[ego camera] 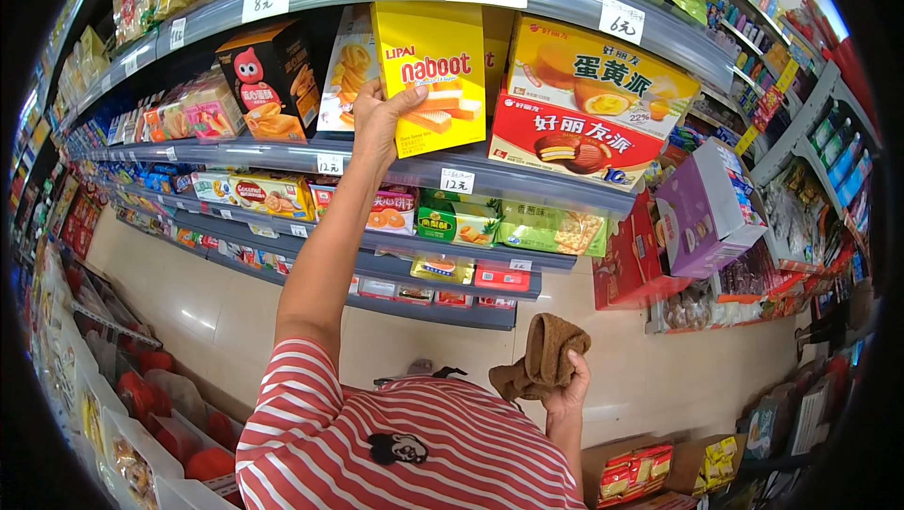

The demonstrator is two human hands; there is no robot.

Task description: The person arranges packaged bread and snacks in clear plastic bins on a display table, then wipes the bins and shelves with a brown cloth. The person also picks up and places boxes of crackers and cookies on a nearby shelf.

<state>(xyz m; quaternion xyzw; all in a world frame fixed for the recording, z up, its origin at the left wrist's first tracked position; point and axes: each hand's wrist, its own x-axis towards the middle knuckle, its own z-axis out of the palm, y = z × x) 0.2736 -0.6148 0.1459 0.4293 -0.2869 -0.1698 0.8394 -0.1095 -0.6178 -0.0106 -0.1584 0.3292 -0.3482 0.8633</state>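
Note:
My left hand (pixel 385 114) grips a yellow wafer box (pixel 432 118) by its left side, thumb across the front. The box is upright at the front of a grey shelf (pixel 261 148), below the shelf lip above it. Another yellow box (pixel 496 44) shows partly behind it. Lower down near my body, my right hand (pixel 571 386) holds a folded brown cloth (pixel 554 354). Left of the wafer box stand a white-and-blue biscuit box (pixel 345 72) and a black box (pixel 263 75). To its right, a yellow pie box (pixel 600 72) lies over a red pie box (pixel 572 139).
Lower shelves hold green cracker packs (pixel 551 227) and other biscuits. A purple carton (pixel 706 213) leans over red boxes (pixel 628 256) at right. Clear plastic bins (pixel 141 446) line the lower left. Cardboard boxes of snacks (pixel 635 471) stand lower right on the tiled floor (pixel 671 383).

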